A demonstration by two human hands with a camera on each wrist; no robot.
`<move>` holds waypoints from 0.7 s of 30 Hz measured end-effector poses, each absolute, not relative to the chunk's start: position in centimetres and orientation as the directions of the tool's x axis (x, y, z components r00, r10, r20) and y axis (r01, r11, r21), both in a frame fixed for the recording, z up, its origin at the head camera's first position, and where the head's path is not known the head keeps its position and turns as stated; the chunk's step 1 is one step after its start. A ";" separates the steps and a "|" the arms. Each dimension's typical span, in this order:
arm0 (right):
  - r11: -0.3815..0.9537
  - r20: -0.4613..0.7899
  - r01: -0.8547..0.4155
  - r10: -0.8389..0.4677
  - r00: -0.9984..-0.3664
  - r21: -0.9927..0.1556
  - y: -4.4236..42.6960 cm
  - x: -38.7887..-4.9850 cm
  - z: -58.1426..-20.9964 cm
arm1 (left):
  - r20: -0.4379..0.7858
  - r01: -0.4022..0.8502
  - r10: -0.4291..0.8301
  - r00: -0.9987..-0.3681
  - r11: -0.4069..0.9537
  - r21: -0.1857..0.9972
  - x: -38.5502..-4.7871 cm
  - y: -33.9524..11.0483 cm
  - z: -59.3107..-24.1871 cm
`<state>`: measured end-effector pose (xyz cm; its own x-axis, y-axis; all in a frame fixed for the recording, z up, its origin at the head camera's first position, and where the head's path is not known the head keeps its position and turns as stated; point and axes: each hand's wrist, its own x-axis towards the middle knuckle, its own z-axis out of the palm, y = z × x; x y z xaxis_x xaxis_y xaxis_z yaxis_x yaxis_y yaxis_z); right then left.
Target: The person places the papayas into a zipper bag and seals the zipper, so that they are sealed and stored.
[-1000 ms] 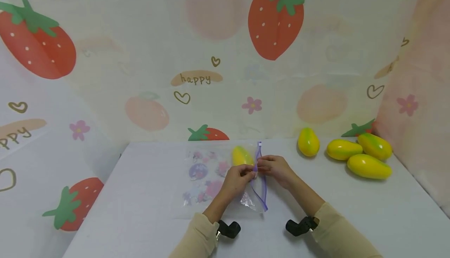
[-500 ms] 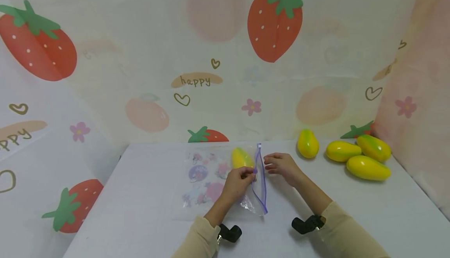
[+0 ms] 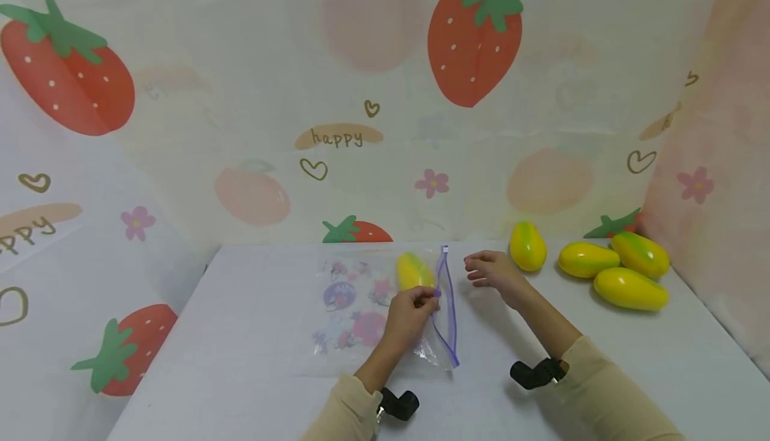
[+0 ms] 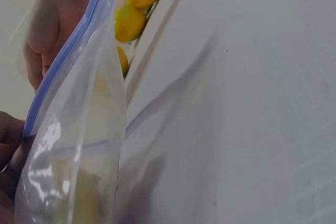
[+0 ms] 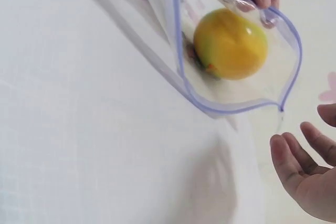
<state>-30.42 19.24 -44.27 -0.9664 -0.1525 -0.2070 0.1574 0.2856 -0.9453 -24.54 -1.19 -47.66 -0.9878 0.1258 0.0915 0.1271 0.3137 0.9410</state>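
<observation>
A clear zip bag [image 3: 355,326] with printed pictures and a purple zip edge lies on the table, its mouth facing right. My left hand [image 3: 411,317] pinches the upper zip edge between thumb and fingers. Inside the bag is a yellow-green mango [image 3: 414,271]; through the gaping mouth in the right wrist view, its rounded end [image 5: 231,45] shows. My right hand [image 3: 496,275] hovers to the right of the mouth, apart from the bag, fingers loosely bent and holding nothing. In the left wrist view the purple zip edge [image 4: 63,56] partly covers the right hand.
At the back right of the white table [image 3: 240,334], a single mango [image 3: 528,247] stands apart from a cluster of others, including one nearer the front [image 3: 630,289]. A strawberry-print backdrop [image 3: 252,120] rises behind the table and along both sides.
My right hand has let go of the zip edge and moved right, away from the bag. The left hand keeps its pinch in about the same place; the bag's mouth gapes wider.
</observation>
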 end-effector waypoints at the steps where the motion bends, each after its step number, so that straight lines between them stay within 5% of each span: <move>1: 0.289 -0.204 0.155 -0.149 -0.968 -0.945 19.4 -30.4 -44.1 | 0.093 0.124 0.113 -0.989 0.312 0.942 -24.5 -1.1 -47.7; 21: 0.551 -0.068 0.018 -0.071 -0.995 -0.834 22.0 -31.1 -41.1 | 0.190 0.132 -0.083 -0.978 0.456 0.880 -23.3 0.0 -47.2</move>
<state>-31.07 22.04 -41.11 -0.9951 -0.0708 -0.0684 0.0182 0.5513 -0.8341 -23.34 0.02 -47.18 -0.9783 -0.0832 0.1899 0.1320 0.4561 0.8801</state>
